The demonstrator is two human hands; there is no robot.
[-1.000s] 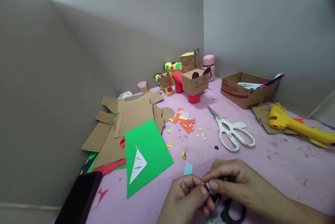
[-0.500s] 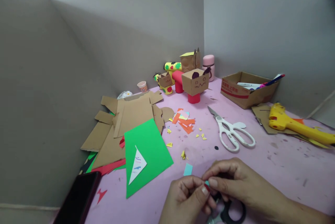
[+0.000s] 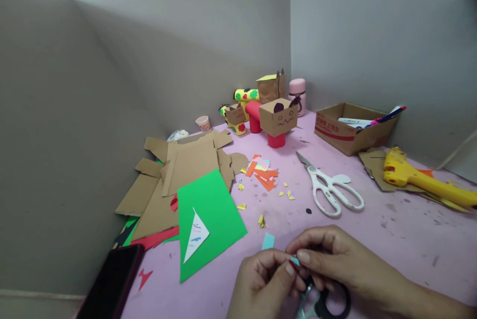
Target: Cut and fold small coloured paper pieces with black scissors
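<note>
The grip of the left hand [image 3: 266,279] is together, thumb and finger pinched on a small light-blue piece [image 3: 294,261]. The right hand [image 3: 335,259] touches this piece with its fingertips; whether it also pinches, I cannot tell. Because the piece is so small, it could bend, or slip away if the pressure is uneven. At five o'clock from the piece lie the black-handled scissors [image 3: 321,305], just below the right hand. Their blades are hidden, so a finger might meet an edge unnoticed. At ten o'clock, a blue strip [image 3: 268,241] lies near the left hand on the bench [image 3: 387,239]; a careless wrist could push it aside. Farther, at eleven o'clock, a dropped piece might become mixed among the yellow scraps [image 3: 261,220].
</note>
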